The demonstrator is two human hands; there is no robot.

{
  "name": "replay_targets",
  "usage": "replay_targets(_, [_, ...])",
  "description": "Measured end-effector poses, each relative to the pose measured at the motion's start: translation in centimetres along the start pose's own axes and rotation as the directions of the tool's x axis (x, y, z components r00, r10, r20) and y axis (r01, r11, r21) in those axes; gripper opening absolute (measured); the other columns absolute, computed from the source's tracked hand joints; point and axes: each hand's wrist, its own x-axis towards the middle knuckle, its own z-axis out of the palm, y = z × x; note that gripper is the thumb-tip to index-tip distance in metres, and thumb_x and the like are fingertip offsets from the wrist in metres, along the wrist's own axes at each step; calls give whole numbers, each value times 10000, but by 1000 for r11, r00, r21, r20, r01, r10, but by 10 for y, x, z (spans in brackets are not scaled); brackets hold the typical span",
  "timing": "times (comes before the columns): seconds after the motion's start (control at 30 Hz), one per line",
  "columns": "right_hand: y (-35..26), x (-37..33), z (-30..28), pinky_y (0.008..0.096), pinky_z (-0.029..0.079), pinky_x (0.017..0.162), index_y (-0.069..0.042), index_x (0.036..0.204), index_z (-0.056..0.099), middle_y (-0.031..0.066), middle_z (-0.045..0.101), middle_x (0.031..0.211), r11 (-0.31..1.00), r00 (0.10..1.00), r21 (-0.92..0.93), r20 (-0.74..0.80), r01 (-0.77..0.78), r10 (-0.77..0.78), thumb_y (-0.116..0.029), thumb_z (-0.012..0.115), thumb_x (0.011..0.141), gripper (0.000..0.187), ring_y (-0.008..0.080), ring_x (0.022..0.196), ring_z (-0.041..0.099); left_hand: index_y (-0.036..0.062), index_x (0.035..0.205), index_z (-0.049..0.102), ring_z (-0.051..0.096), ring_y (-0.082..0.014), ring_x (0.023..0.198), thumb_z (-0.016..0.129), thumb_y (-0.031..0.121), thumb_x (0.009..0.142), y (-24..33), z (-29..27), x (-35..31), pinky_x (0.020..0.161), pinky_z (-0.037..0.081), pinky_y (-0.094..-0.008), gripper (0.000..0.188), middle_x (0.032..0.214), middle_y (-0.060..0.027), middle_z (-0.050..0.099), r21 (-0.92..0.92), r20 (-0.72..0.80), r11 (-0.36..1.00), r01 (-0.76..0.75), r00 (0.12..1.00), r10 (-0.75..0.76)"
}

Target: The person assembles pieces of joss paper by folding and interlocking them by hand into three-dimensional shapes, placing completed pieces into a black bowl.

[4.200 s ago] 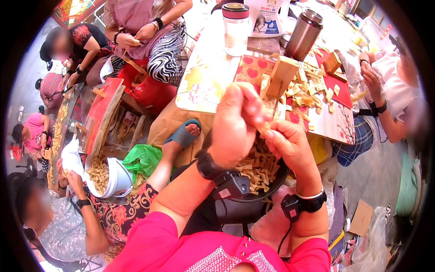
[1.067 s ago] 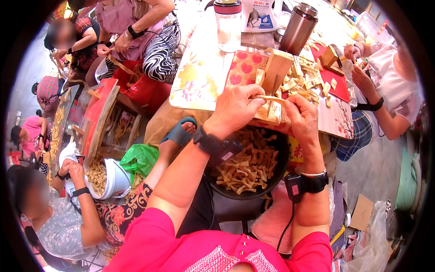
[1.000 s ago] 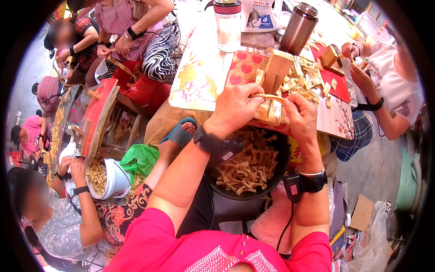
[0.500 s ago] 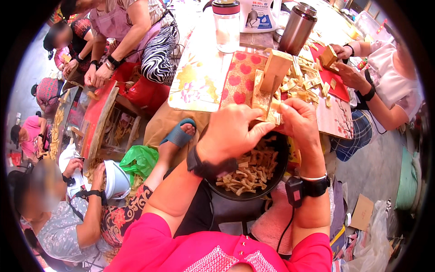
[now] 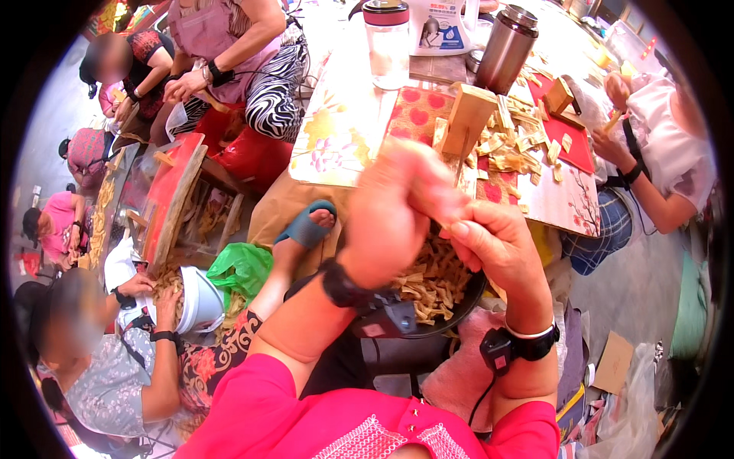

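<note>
Both hands meet in front of a wooden stand with an upright block (image 5: 468, 115), above a dark round pan (image 5: 479, 297) of short tan pieces (image 5: 436, 284). My left hand (image 5: 397, 210) is smeared by motion, its fingertips against those of my right hand. With thumb and fingers pressed together, my right hand (image 5: 497, 241) pinches something small that the fingers hide. Behind the stand, flat pale-yellow strips (image 5: 524, 145) lie loose on the table (image 5: 329, 145).
A steel flask (image 5: 506, 50), a clear jar (image 5: 388, 46) and a white jug (image 5: 440, 27) stand at the table's back. Across the right corner a co-worker's hand (image 5: 612, 145) holds a strip. At left, another person reaches into a white bucket (image 5: 202, 298) beside a green bag (image 5: 238, 271).
My left hand has come off the wooden stand and moved to my right hand, which has dropped slightly toward me. The co-worker at right has drawn both hands back from a wooden block.
</note>
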Motion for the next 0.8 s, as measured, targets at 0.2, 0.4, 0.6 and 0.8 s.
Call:
replay_targets(0.2, [-8,0,19,190,354,465,-26,801,575,-50,500,608,998,981,57,195,-36,24,-164,546,928,190,20,529,442,114,775,444,211,-76,478,375,433,984,70,-5,1,442,199,-244,388,604,48,293,213,8,862,-459,883,469])
replay_targets(0.4, [13,12,31,191,363,434,-11,859,568,-8,536,630,982,991,159,106,-99,83,-139,506,936,163,37,499,461,54,821,499,311,-77,493,395,407,985,23,-28,-6,459,259,-234,402,602,7,389,695,34,543,-470,777,629])
replay_targets(0.6, [28,10,38,219,390,468,20,893,558,48,575,675,920,960,309,-216,240,-178,-56,583,866,84,99,517,511,-77,995,612,643,-376,879,435,105,896,2,-29,-13,791,515,-407,273,960,-234,648,778,505,174,-604,765,400])
replay_targets(0.8, [43,12,30,289,460,561,20,976,590,86,590,708,841,837,-438,-286,318,-466,-76,567,893,129,138,611,566,-95,1122,578,551,-308,1126,464,-6,827,-18,-20,-24,949,424,-347,329,1183,-239,563,779,77,621,-83,996,38])
